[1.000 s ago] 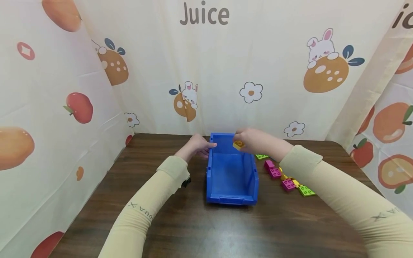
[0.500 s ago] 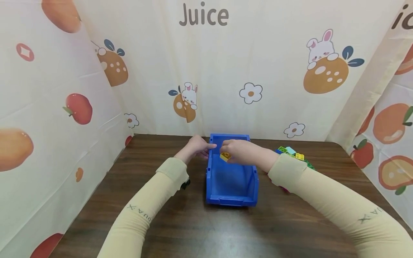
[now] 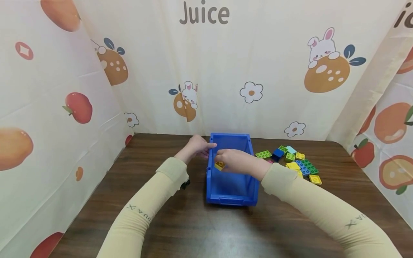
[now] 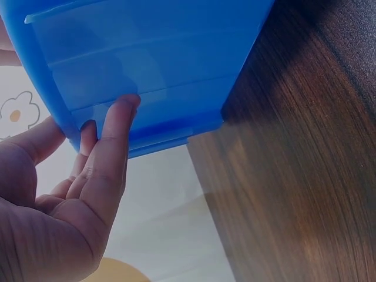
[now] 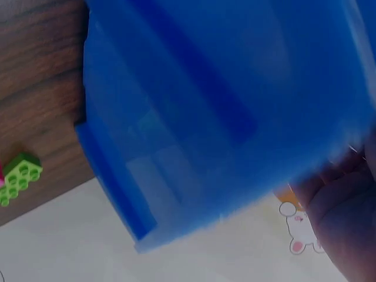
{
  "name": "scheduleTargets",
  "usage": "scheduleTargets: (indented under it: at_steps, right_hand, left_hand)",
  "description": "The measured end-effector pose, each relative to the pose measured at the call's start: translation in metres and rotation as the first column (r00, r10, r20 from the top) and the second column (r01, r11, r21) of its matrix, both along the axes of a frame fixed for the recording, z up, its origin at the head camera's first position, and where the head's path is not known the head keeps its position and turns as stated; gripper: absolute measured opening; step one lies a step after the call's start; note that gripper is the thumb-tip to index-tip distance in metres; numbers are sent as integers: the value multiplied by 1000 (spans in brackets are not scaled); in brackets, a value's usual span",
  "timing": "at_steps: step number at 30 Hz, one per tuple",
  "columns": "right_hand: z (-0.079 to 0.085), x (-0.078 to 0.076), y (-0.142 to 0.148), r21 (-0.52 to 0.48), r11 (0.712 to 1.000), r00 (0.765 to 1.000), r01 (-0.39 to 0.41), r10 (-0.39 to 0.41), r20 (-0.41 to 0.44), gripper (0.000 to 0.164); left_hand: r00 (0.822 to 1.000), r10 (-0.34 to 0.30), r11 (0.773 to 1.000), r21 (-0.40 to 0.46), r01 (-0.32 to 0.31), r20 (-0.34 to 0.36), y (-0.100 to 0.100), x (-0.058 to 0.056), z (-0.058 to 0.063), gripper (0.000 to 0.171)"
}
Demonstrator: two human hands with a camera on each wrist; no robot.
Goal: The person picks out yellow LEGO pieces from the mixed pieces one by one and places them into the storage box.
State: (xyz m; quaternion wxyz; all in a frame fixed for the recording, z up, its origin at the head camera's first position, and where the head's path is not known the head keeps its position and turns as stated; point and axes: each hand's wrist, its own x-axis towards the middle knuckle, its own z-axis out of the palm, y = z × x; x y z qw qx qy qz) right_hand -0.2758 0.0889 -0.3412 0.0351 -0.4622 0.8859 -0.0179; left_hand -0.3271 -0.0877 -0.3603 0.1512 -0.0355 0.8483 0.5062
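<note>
A blue plastic storage bin (image 3: 232,200) stands on the wooden table, its low front facing me. My left hand (image 3: 197,146) grips the bin's left wall, thumb over the rim. In the left wrist view the fingers (image 4: 108,155) lie along the outside of that wall. My right hand (image 3: 237,161) is over the bin and pinches a yellow toy building block (image 3: 219,165) near the left wall. The right wrist view shows the bin's outer side (image 5: 194,129) and part of the right hand (image 5: 346,205) past the rim; the block is hidden there.
Several loose building blocks lie right of the bin: a lime one (image 3: 263,154), a dark blue one (image 3: 278,154), a green one (image 3: 309,167) and a yellow one (image 3: 315,179). My right sleeve (image 3: 290,190) passes in front of some. A patterned curtain (image 3: 219,64) hangs behind the table (image 3: 200,229).
My right hand has moved left and toward me over the bin, carrying the yellow block from the right rim to near the left wall. The left hand has stayed on the bin.
</note>
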Motion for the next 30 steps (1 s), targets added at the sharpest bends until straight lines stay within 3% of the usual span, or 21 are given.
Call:
scheduleTargets:
  at_steps: [8, 16, 30]
  right_hand:
    - [-17, 5, -4, 3, 1000, 999, -22, 22, 39, 39]
    - [-29, 14, -4, 4, 999, 999, -32, 32, 1, 35]
    - [-45, 19, -6, 45, 999, 1000, 0, 0, 10, 33]
  left_hand:
    - [999, -1, 999, 40, 0, 41, -1, -1, 1, 39]
    - [999, 7, 999, 32, -9, 46, 0, -1, 2, 38]
    - [999, 15, 999, 28, -16, 39, 1, -2, 2, 37]
